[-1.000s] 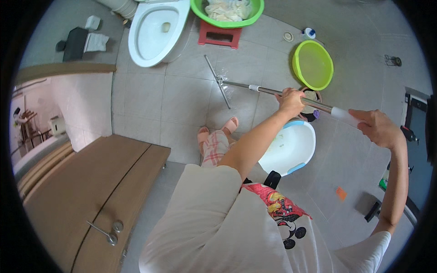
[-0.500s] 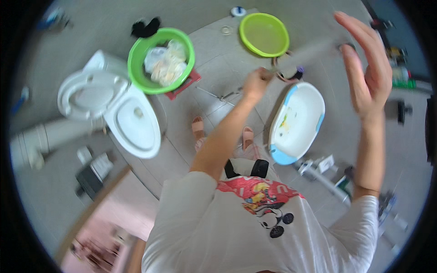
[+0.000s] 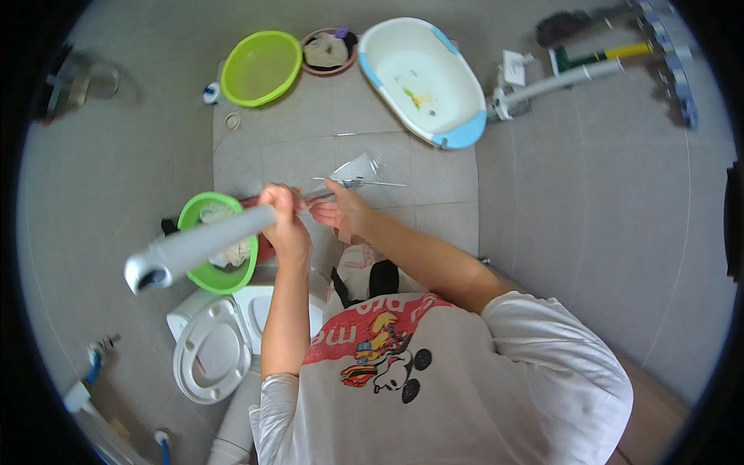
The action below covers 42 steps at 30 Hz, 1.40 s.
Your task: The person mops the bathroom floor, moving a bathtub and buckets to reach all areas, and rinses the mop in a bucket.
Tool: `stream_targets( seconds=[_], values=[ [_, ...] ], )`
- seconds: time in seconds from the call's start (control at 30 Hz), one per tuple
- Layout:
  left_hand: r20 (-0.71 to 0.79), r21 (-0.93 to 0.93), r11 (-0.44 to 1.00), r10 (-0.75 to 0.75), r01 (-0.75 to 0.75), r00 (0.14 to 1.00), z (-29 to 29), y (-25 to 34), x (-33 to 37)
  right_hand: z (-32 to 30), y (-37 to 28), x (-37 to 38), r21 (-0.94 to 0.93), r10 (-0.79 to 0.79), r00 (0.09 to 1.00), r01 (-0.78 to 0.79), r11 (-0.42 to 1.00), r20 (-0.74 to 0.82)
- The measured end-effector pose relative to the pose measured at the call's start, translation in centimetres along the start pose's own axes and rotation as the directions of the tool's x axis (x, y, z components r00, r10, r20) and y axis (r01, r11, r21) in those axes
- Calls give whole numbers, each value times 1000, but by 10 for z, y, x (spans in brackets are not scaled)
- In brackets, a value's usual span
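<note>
A long-handled floor squeegee with a pale grey pole (image 3: 205, 246) slants across in front of me. Its capped end points toward the lower left, and a thin white bar (image 3: 384, 184) lies at the floor end. My left hand (image 3: 285, 225) is wrapped round the upper pole. Further down, my right hand (image 3: 341, 209) has the pole between its thumb and its fingers, which are rather straight. Clear streaks show on the floor beside the bar. Just left of my left hand is a green basin (image 3: 249, 271) with pale cloth in it, partly covered by the pole.
A toilet (image 3: 182, 364) stands at the lower left. Along the far side are a yellow-green basin (image 3: 294, 68), a small brown basin (image 3: 353, 62) with dark and pale items, and a white-and-blue baby bath (image 3: 473, 97). A mop with a grey pole (image 3: 573, 75) lies at the far right.
The view has turned, so the toilet and basins sit elsewhere. My right hand, open and raised before, is now low on the pole. My left hand now grips higher up.
</note>
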State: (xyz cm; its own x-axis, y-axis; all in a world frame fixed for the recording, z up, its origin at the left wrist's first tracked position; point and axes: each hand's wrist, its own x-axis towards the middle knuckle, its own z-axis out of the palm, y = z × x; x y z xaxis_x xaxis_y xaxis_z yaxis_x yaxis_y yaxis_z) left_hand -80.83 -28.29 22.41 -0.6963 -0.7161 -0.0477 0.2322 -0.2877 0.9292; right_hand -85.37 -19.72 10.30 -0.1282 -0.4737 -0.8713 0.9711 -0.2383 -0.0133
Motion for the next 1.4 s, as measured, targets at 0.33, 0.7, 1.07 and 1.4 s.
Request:
stream_targets(
  seconds=[0.33, 0.7, 1.07, 1.4],
  values=[
    [711, 215, 974, -106, -71, 695, 107, -27, -95, -207, -61, -34, 533, -389, 849, 528, 661, -359],
    [767, 405, 911, -384, 77, 514, 160, -91, -144, -331, -142, -26, 661, -275, 795, 604, 444, -541],
    [722, 424, 905, -364, 39, 588, 71, -37, -45, -215, -87, 39, 291, -373, 791, 548, 784, -486],
    [467, 529, 848, -272, -20, 841, -93, 95, 69, 43, 10, 146, 237, -255, 938, 309, 921, -233]
  ],
)
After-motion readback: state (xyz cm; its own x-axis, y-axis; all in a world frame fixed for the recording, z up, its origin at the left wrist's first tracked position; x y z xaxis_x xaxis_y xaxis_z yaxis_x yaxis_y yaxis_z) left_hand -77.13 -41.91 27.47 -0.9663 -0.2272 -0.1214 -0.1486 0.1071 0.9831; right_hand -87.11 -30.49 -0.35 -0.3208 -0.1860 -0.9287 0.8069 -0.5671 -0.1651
